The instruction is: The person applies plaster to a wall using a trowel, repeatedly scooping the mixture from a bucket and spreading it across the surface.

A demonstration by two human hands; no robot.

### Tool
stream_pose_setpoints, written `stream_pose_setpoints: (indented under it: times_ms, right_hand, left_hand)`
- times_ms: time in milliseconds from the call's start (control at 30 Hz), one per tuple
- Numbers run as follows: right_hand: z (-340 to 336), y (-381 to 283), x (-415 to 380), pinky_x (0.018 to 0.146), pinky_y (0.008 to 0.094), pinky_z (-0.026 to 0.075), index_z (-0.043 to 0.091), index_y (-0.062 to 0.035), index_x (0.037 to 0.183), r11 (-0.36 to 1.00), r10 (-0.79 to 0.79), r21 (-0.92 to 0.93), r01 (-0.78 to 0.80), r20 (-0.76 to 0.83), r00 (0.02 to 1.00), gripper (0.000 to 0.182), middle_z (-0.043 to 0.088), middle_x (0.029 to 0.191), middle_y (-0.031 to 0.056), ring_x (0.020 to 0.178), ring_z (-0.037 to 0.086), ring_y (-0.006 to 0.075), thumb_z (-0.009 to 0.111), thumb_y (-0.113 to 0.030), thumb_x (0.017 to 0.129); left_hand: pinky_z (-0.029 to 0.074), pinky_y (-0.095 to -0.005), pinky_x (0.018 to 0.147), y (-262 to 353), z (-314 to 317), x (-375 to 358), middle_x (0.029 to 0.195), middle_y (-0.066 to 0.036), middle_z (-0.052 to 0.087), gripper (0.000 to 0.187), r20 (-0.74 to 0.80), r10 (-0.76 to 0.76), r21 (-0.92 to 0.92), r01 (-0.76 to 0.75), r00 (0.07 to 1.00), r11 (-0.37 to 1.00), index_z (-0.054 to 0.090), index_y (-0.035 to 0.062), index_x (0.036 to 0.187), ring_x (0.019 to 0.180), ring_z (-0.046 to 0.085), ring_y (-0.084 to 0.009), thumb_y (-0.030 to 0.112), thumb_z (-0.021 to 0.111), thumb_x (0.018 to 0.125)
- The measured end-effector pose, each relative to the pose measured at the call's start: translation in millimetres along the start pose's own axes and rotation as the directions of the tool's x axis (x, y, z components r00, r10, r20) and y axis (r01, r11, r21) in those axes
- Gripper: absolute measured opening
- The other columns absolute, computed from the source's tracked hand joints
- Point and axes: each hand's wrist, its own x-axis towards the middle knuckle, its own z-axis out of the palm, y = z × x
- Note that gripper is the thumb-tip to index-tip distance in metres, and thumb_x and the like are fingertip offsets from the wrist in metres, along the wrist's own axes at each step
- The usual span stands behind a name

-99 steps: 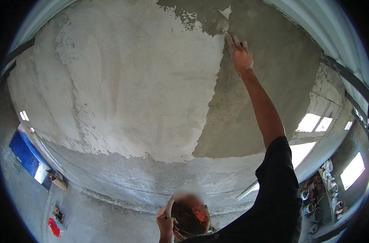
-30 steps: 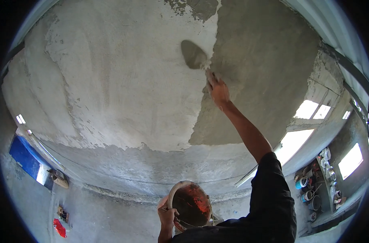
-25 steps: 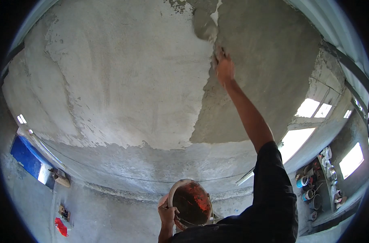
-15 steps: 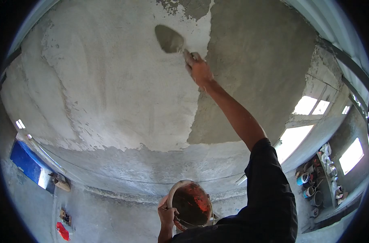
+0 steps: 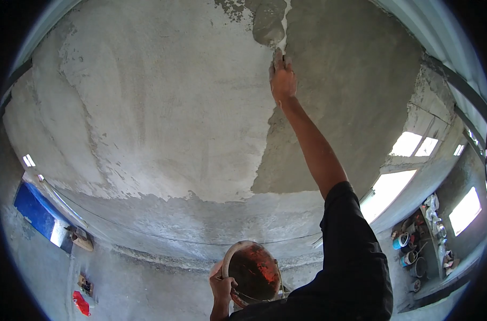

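High on the wall [image 5: 174, 96], my right hand [image 5: 284, 80] is closed around the handle of a trowel [image 5: 268, 29]. The blade lies against the wall, beside the edge of a darker plaster patch [image 5: 339, 96], and blends into the grey mortar around it. Down at the bottom centre, my left hand [image 5: 221, 288] grips the rim of a bucket [image 5: 234, 255]. The bucket is tilted so its inside shows, dark with reddish-orange patches on the wall. Part of it is hidden behind my dark sleeve.
At the right, several buckets [image 5: 401, 241] stand beside a shelf [image 5: 433, 230] with bags and other items. A bright opening [image 5: 388, 195] is in the wall. To the left are a blue panel [image 5: 35, 208] and a red object [image 5: 81, 303] on the floor [image 5: 142, 283].
My right hand has moved the trowel up and to the right, from pale wall to the edge of the dark plaster. My left hand and the bucket have barely moved.
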Motion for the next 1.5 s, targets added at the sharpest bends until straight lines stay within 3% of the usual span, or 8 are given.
stream_pose_setpoints:
  times_ms: [267, 467, 733, 867, 1233, 1333, 1433, 1500]
  right_hand:
    - [-41, -3, -84, 0.079, 0.0447, 0.052, 0.034, -0.0122, 0.138, 0.989, -0.135, 0.125, 0.077, 0.575, 0.807, 0.051, 0.051, 0.117, 0.0206, 0.098, 0.058, 0.0374, 0.051, -0.016, 0.090]
    - [-29, 20, -43, 0.083, 0.0446, 0.051, 0.031, -0.0168, 0.141, 0.996, -0.069, -0.027, 0.081, 0.298, 0.952, 0.052, 0.054, 0.115, 0.0208, 0.098, 0.058, 0.0374, 0.048, -0.024, 0.093]
    - [-41, 93, 44, 0.083, 0.0447, 0.050, 0.044, -0.0240, 0.134, 0.932, -0.102, -0.308, 0.192, 0.285, 0.953, 0.045, 0.055, 0.118, 0.0142, 0.099, 0.059, 0.0367, 0.053, -0.026, 0.090]
    - [-68, 95, 61, 0.083, 0.0445, 0.050, 0.045, -0.0251, 0.133, 0.931, -0.173, -0.273, 0.240, 0.249, 0.953, 0.044, 0.053, 0.122, 0.0122, 0.100, 0.059, 0.0358, 0.053, -0.026, 0.090]
    - [-78, 85, 51, 0.075, 0.0342, 0.053, 0.045, -0.0183, 0.134, 0.987, 0.107, -0.139, -0.078, 0.220, 0.970, 0.044, 0.052, 0.122, 0.0064, 0.093, 0.060, 0.0258, 0.046, -0.008, 0.091]
    - [-62, 87, 51, 0.075, 0.0347, 0.052, 0.046, -0.0167, 0.134, 0.981, -0.036, -0.190, 0.045, 0.051, 0.998, 0.044, 0.053, 0.119, 0.0097, 0.094, 0.060, 0.0262, 0.047, -0.007, 0.091]
    - [-58, 74, 49, 0.079, 0.0399, 0.051, 0.046, -0.0125, 0.133, 0.992, 0.108, 0.043, -0.118, 0.186, 0.977, 0.044, 0.055, 0.117, 0.0156, 0.098, 0.059, 0.0329, 0.053, -0.011, 0.089]
    - [-47, 79, 34, 0.080, 0.0420, 0.051, 0.045, -0.0119, 0.133, 0.996, 0.078, -0.063, -0.066, 0.206, 0.975, 0.046, 0.054, 0.118, 0.0178, 0.099, 0.058, 0.0351, 0.055, -0.013, 0.088]
  left_hand:
    - [0.042, -0.0229, 0.040, -3, -5, 0, 0.077, -0.008, 0.066, 0.058, 0.026, -0.005, 0.046, 0.004, 1.000, 0.999, 0.063, -0.0040, 0.112, 0.052, 0.056, -0.0108, -0.015, 0.048, 0.057]
    - [0.042, -0.0244, 0.038, -7, 0, -1, 0.069, -0.008, 0.064, 0.050, -0.022, 0.104, -0.073, -0.105, 0.994, 0.992, 0.067, -0.0034, 0.104, 0.047, 0.054, -0.0121, -0.010, 0.049, 0.057]
    - [0.045, -0.0239, 0.042, 0, -1, -3, 0.079, -0.009, 0.066, 0.052, -0.014, 0.052, -0.023, -0.052, 0.999, 0.998, 0.064, -0.0059, 0.107, 0.056, 0.058, -0.0128, -0.013, 0.048, 0.057]
    - [0.046, -0.0234, 0.043, -7, -3, 2, 0.084, -0.010, 0.067, 0.055, 0.012, 0.021, -0.009, -0.021, 1.000, 1.000, 0.062, -0.0062, 0.111, 0.061, 0.060, -0.0128, -0.014, 0.048, 0.058]
    - [0.043, -0.0224, 0.040, 1, 2, -2, 0.081, -0.009, 0.066, 0.058, 0.047, 0.000, 0.012, 0.000, 0.999, 1.000, 0.061, -0.0024, 0.115, 0.052, 0.056, -0.0111, -0.015, 0.047, 0.060]
    - [0.041, -0.0221, 0.038, -2, 1, 1, 0.079, -0.007, 0.065, 0.060, 0.044, 0.035, -0.025, -0.034, 0.998, 0.999, 0.060, -0.0015, 0.117, 0.048, 0.054, -0.0098, -0.015, 0.047, 0.060]
    - [0.041, -0.0233, 0.037, 2, 3, -3, 0.073, -0.007, 0.064, 0.055, 0.024, 0.040, -0.006, -0.040, 0.999, 0.999, 0.063, -0.0029, 0.111, 0.046, 0.054, -0.0106, -0.013, 0.048, 0.059]
    - [0.040, -0.0245, 0.036, 2, 5, -4, 0.067, -0.007, 0.063, 0.050, -0.005, 0.050, -0.009, -0.050, 0.999, 0.999, 0.066, -0.0045, 0.104, 0.042, 0.053, -0.0115, -0.010, 0.049, 0.058]
